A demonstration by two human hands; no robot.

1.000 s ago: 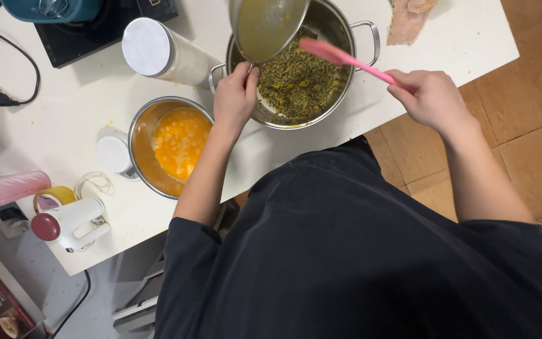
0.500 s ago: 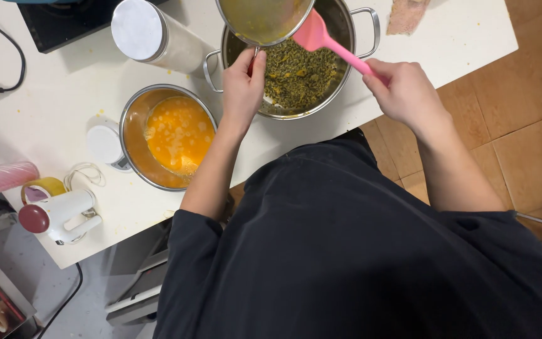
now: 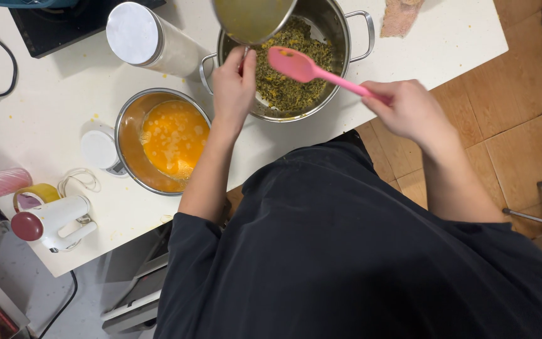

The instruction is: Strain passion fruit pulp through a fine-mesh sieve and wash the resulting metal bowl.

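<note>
While we look down over our dark apron, the white counter (image 3: 45,107) fills the left and far part of the view, with brown floor tiles to the right. On the counter's far side stands the large steel stockpot with two loop handles (image 3: 346,37), holding a green-brown chopped mixture (image 3: 296,88). Over its left rim hangs a tilted steel pan with a yellowish coating inside (image 3: 252,19); our left hand (image 3: 233,85) is closed on its handle. Left of the stockpot and nearer to us sits a round steel bowl of orange liquid with pale bits (image 3: 164,141), well apart from our hands. Beyond it lies a tall glass canister with a silver lid (image 3: 142,37), on its side beside the stockpot's left handle. Our right hand (image 3: 409,110) is wrapped around the handle of a pink silicone spatula (image 3: 302,66), whose blade hovers above the green mixture, just right of the pan. At the near left corner of the counter rests a white hand mixer with a red end (image 3: 48,223), and just beyond it a roll of yellow tape (image 3: 36,194). A small white lid (image 3: 98,149) touches the bowl's left side.
</note>
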